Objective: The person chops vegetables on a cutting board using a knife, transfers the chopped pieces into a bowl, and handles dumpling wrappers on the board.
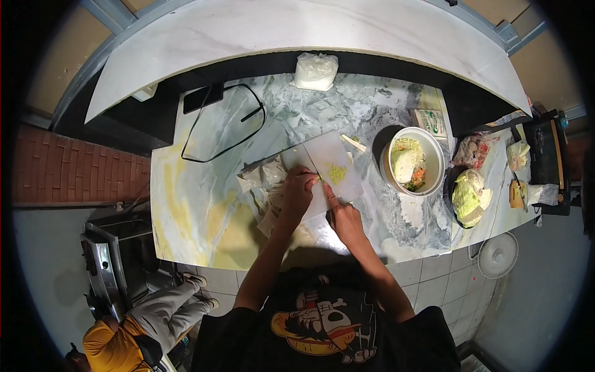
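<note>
On a white cutting board (348, 186), my left hand (300, 191) pinches a small pale-green vegetable stalk (318, 178) with bent fingers. My right hand (344, 220) grips a knife by its handle, forefinger stretched forward along it; the thin blade is hard to make out against the board. A small heap of chopped green pieces (336, 173) lies to the right of the stalk. Crumpled pale wrapping (263, 176) sits left of my left hand, partly over the board. A thin whitish piece (354, 144) rests past the board's far right edge.
A white pot (438, 162) of cut cabbage and shredded vegetables stands at right, with a cabbage (469, 197) beyond it. A bag of white powder (315, 71) sits at the back. A black strap (218, 153) lies at left. Another person (127, 338) is low at left.
</note>
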`<state>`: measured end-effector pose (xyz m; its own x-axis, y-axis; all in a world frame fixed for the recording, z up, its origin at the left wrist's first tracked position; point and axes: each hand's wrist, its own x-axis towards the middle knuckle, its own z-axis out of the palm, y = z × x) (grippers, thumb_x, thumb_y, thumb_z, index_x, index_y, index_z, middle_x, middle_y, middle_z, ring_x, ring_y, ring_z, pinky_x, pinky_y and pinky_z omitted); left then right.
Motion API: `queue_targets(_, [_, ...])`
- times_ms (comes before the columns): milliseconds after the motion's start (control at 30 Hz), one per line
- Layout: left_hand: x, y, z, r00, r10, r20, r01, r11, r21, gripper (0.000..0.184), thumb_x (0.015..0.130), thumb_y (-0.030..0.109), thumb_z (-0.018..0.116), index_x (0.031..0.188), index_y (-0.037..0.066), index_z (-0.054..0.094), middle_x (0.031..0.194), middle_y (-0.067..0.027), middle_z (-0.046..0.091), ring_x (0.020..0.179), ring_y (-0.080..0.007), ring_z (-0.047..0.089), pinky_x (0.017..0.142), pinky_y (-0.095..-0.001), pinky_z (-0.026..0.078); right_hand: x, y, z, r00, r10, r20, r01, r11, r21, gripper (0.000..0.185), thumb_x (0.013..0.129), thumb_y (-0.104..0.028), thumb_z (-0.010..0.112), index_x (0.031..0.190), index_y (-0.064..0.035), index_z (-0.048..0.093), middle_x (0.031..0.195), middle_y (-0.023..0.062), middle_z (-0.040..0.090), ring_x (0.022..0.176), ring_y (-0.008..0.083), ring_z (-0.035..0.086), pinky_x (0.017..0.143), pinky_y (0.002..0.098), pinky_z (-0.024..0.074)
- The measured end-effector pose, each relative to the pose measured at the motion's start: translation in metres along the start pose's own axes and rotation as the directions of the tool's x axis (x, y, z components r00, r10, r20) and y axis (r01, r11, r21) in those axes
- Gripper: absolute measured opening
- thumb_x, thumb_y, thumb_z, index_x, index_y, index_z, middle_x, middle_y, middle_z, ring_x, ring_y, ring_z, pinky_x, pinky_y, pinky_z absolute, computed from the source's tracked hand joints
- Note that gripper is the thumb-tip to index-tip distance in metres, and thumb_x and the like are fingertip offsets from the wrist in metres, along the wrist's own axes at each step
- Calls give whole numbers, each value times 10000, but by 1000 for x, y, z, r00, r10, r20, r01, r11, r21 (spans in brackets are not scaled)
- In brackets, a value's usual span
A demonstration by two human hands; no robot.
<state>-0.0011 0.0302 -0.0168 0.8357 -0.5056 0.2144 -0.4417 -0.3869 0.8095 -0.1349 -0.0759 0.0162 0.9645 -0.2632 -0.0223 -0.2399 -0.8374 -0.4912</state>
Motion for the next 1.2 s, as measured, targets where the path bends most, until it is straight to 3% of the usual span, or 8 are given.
queue_targets(333, [0, 4, -1, 999, 33, -42, -32, 999, 17, 144, 734, -22, 686, 867, 22, 718, 876, -118, 645, 853, -317, 624, 756, -403, 504, -6, 0, 2, 997, -38, -74, 35, 999, -37, 771, 760, -16, 576, 1490, -154, 369, 633, 247, 611, 565, 403, 621, 581, 489, 520])
queue_targets(633, [0, 2, -1, 999, 14, -37, -14, 1000, -9, 154, 716, -21, 721, 859, 35, 724, 878, -115, 649, 860, -319, 621, 764, -398, 509, -3, 1, 3, 998, 47, -52, -47, 999, 0, 726, 767, -9, 564, 1465, -143, 412, 647, 252, 614, 567, 406, 617, 588, 492, 518])
queue_targets(1133, [1, -6, -1, 995, 89, -44, -90, 996, -17, 166, 715, -11, 728, 871, 43, 715, 894, -126, 639, 860, -326, 624, 762, -402, 512, -6, -2, -3, 992, 67, -103, -50, 986, 160, 752, 791, -16, 570, 1496, -151, 344, 651, 246, 617, 584, 420, 614, 609, 498, 517])
queue_targets(1200, [1, -8, -1, 995, 89, -42, -91, 995, -44, 168, 719, -7, 730, 880, 41, 714, 895, -124, 638, 862, -324, 623, 769, -399, 512, -6, -3, -6, 995, 76, -66, -65, 986, 150, 697, 792, -19, 591, 1459, -88, 399, 696, 238, 620, 608, 402, 619, 599, 488, 505])
